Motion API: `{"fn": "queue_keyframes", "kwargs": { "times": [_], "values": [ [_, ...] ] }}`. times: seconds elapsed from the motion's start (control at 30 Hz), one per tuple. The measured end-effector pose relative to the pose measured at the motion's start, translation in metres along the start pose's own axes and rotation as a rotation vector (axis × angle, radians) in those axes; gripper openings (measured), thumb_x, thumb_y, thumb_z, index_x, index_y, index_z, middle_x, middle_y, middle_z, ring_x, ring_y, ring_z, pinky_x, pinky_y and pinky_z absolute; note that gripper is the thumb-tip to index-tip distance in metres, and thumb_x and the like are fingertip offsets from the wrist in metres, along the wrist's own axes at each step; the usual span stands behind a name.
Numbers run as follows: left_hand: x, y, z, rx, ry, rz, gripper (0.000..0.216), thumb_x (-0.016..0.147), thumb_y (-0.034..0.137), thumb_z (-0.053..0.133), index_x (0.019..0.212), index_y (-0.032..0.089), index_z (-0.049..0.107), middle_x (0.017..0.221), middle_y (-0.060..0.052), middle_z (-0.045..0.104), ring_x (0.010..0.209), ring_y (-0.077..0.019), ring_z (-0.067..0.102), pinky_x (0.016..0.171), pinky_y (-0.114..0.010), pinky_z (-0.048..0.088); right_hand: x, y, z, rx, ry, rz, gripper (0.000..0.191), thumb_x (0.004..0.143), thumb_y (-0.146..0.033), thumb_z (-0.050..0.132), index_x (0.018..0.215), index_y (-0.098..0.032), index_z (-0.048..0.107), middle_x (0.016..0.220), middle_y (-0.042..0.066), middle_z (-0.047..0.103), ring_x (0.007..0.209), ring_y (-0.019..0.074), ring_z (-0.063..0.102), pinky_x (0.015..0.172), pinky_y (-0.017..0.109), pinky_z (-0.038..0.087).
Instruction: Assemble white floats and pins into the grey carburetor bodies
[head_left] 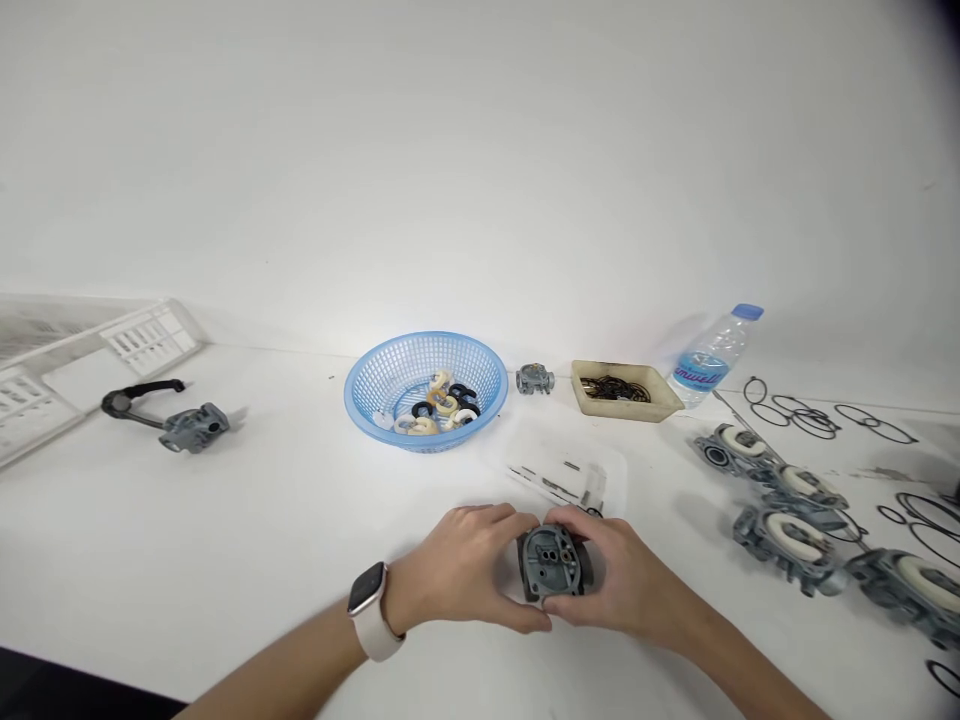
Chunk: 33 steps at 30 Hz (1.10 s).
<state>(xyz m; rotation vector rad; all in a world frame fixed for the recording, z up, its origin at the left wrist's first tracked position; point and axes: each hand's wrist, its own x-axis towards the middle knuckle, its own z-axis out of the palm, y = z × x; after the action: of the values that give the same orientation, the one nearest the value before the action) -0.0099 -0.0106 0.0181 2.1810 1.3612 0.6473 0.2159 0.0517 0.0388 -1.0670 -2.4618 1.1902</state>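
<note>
Pale wall [450, 150] behind white table [262, 540], brightly lit.

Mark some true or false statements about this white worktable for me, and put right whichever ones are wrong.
1. The left hand and right hand hold a grey metal housing between them. True.
2. The smartwatch with a pale strap is on the right wrist. False: it is on the left wrist.
3. The round blue plastic mesh basket holds curved white, cream and black pieces. True.
4. The clear plastic bottle is uncapped. False: it wears a blue cap.
5. A cream rectangular tray stands between basket and bottle. True.
</note>
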Motion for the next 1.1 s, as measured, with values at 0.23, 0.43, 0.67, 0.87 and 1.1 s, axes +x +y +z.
{"fn": "queue_keyframes", "kwargs": {
  "times": [0.23, 0.43, 0.67, 0.87, 1.1],
  "values": [
    [0.004, -0.012, 0.015, 0.111, 0.034, 0.074, 0.06, 0.071, 0.057, 0.082, 0.116, 0.022, 0.065, 0.091, -0.005, 0.07, 0.079, -0.0265, 0.068, 0.07, -0.032, 0.05, -0.006, 0.002, -0.019, -0.227, 0.066, 0.004, 0.062, 0.082, -0.047, 0.076, 0.138, -0.03, 0.056, 0.13, 0.008, 0.066, 0.11, 0.0301, 0.065, 0.09, 0.041, 0.056],
    [0.004, -0.014, 0.018, 0.106, 0.076, 0.113, 0.055, 0.072, 0.057, 0.08, 0.112, 0.022, 0.065, 0.089, -0.004, 0.07, 0.078, -0.0258, 0.068, 0.072, -0.032, 0.05, 0.056, -0.05, -0.064, -0.236, 0.057, -0.222, 0.036, 0.095, -0.052, 0.061, 0.117, -0.024, 0.069, 0.121, 0.007, 0.07, 0.102, 0.0245, 0.066, 0.088, 0.036, 0.055],
    [0.006, -0.02, 0.027, 0.12, 0.091, 0.132, 0.058, 0.069, 0.059, 0.08, 0.111, 0.022, 0.065, 0.091, -0.005, 0.073, 0.077, -0.0278, 0.07, 0.068, -0.033, 0.051, 0.196, -0.114, -0.03, -0.61, -0.162, -0.215, 0.019, 0.101, -0.029, 0.058, 0.104, -0.017, 0.071, 0.11, 0.006, 0.07, 0.101, 0.0209, 0.064, 0.094, 0.036, 0.05],
    [0.01, -0.03, 0.034, 0.14, 0.063, 0.134, 0.066, 0.069, 0.07, 0.076, 0.112, 0.021, 0.066, 0.092, -0.007, 0.074, 0.079, -0.0298, 0.073, 0.071, -0.036, 0.054, 0.259, -0.116, -0.012, -0.821, -0.418, 0.017, 0.025, 0.101, -0.034, 0.064, 0.117, -0.015, 0.065, 0.115, 0.008, 0.066, 0.097, 0.0205, 0.067, 0.085, 0.039, 0.059],
    [0.011, -0.027, 0.031, 0.164, 0.067, 0.138, 0.06, 0.07, 0.068, 0.076, 0.106, 0.022, 0.067, 0.09, -0.007, 0.074, 0.078, -0.0295, 0.073, 0.07, -0.035, 0.054, 0.247, -0.089, -0.038, -0.768, -0.336, -0.044, 0.025, 0.101, -0.036, 0.064, 0.114, -0.015, 0.066, 0.114, 0.007, 0.066, 0.098, 0.0209, 0.066, 0.088, 0.04, 0.057]
  ]
}}
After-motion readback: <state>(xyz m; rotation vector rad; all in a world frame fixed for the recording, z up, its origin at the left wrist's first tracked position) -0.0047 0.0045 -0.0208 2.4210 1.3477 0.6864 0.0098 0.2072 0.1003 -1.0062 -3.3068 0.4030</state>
